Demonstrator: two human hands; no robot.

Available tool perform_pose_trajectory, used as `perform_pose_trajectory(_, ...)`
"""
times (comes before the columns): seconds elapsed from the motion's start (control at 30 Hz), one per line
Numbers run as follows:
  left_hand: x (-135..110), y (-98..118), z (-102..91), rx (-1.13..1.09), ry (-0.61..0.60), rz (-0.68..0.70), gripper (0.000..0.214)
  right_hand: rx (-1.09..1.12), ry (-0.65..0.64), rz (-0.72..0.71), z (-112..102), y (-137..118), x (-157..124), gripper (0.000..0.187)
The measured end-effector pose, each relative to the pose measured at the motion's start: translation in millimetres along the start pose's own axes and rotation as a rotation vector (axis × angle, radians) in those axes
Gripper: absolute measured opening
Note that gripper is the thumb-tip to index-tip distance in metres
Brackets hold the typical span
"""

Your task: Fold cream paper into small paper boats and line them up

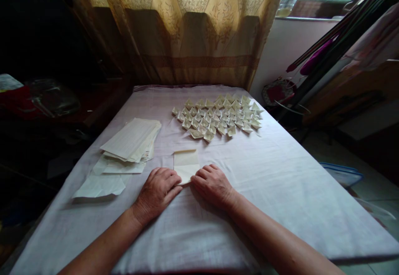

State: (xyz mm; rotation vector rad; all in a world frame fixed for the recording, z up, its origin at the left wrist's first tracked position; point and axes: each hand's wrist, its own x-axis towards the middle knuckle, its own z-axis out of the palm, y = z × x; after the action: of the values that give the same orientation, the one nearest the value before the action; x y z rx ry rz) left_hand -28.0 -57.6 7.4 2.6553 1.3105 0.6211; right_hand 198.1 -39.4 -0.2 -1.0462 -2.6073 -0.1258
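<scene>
Both hands lie flat on the cloth-covered table (280, 175), the left hand (157, 192) and right hand (213, 185) pressing their fingertips onto the near corners of a part-folded sheet (186, 165) between them, gripping nothing else. Beyond it a big cluster of finished paper boats (220, 117) sits in rows, so a good deal looks done. To the left a stack of unfolded sheets (132, 140) waits, so I'd say plenty remains.
</scene>
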Motion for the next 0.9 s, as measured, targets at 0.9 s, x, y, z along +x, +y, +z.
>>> perform_pose_trajectory(0.9,0.4,2.1,5.6,-0.097,0.034,-0.198,0.014,0.417,0.072,0.484,0.5,-4.5,-13.2,0.017)
